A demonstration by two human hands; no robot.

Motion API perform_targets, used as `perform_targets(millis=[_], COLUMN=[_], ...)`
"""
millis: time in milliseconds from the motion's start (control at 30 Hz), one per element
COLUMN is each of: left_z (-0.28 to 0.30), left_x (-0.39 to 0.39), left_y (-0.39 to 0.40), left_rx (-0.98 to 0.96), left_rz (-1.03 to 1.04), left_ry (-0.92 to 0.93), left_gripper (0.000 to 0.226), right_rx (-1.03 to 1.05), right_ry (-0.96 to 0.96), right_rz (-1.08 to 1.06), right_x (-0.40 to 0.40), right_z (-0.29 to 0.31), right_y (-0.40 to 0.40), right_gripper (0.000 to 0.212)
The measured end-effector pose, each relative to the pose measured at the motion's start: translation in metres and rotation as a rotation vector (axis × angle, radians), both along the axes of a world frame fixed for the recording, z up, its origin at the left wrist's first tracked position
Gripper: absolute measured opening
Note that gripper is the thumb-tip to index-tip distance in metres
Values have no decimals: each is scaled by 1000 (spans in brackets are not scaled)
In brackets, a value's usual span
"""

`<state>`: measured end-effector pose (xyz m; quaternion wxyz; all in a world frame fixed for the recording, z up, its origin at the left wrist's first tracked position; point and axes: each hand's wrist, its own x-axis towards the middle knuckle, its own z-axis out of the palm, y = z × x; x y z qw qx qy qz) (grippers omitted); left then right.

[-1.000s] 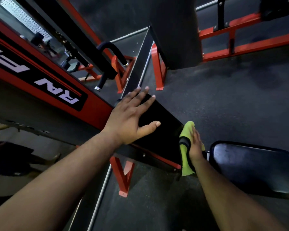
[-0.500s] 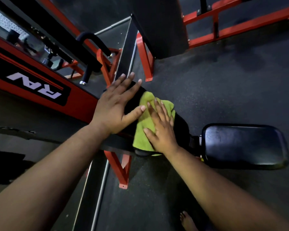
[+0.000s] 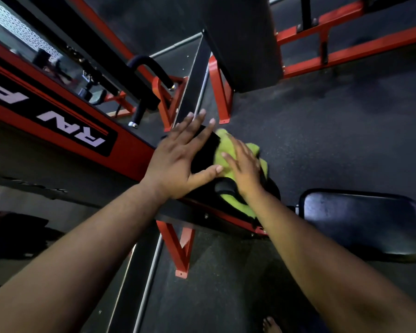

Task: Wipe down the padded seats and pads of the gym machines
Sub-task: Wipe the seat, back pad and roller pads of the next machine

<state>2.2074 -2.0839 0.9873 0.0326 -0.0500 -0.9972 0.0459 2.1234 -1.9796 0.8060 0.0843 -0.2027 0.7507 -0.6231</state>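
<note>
A black padded back pad (image 3: 203, 153) slopes across the middle of the view on a red machine frame. My left hand (image 3: 180, 159) lies flat on its left side, fingers spread, holding nothing. My right hand (image 3: 244, 170) presses a lime-green cloth (image 3: 228, 150) flat against the pad's right side, palm down with fingers extended; the cloth hangs over the pad's near edge. A black padded seat (image 3: 360, 219) sits lower right, apart from both hands.
A red and black machine beam (image 3: 70, 121) with white lettering runs along the left. A curved black handle (image 3: 151, 68) and red frame legs (image 3: 180, 248) stand nearby. A tall black upright pad (image 3: 243, 39) rises behind. Dark rubber floor (image 3: 334, 128) lies to the right; a bare foot (image 3: 270, 326) shows at the bottom.
My right hand brought the green cloth from the pad's lower right edge onto its face, then slid it further up. My left hand stayed flat on the pad.
</note>
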Motion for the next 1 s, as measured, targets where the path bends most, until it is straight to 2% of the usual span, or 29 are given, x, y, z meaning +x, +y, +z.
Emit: perform_targets(millis=[100, 233, 333, 400, 467, 533, 600, 633, 667, 767, 800, 867, 1000], left_z=[0, 1, 2, 3, 3, 3, 3, 3, 3, 3, 3, 3, 3], left_x=[1, -2, -3, -2, -2, -3, -2, -1, -1, -1, -1, 0, 1], left_y=[-1, -2, -1, -1, -1, 0, 0, 0, 1, 2, 2, 2, 2], left_rx=[0, -49, -67, -70, -74, -68, -51, -41, -32, -18, -14, 2, 35], left_rz=[-41, -53, -55, -57, -55, -52, -56, -54, -54, -50, -45, -33, -22], left_ry=[4, -39, -49, -41, -35, -31, -17, -14, -11, -5, -4, -6, 0], left_gripper=[88, 78, 73, 71, 70, 70, 71, 71, 71, 73, 74, 76, 82], right_rx=[-49, -15, 147, 249, 222, 189, 262, 286, 288, 188, 157, 149, 136], right_ry=[111, 190, 20, -182, -379, -365, -299, -289, -296, -374, -403, -384, -81], right_rz=[82, 160, 132, 149, 156, 122, 113, 98, 77, -25, -72, -112, -77], right_x=[-6, -9, -11, -5, 11, 31, 46, 50, 53, 61, 62, 65, 71], right_z=[40, -8, -69, -102, -121, -131, -138, -139, -136, -112, -100, -69, 0], right_y=[-16, 13, 40, 59, 77, 86, 85, 83, 80, 62, 55, 42, 19], right_gripper=[64, 74, 65, 62, 77, 102, 124, 127, 120, 71, 63, 66, 78])
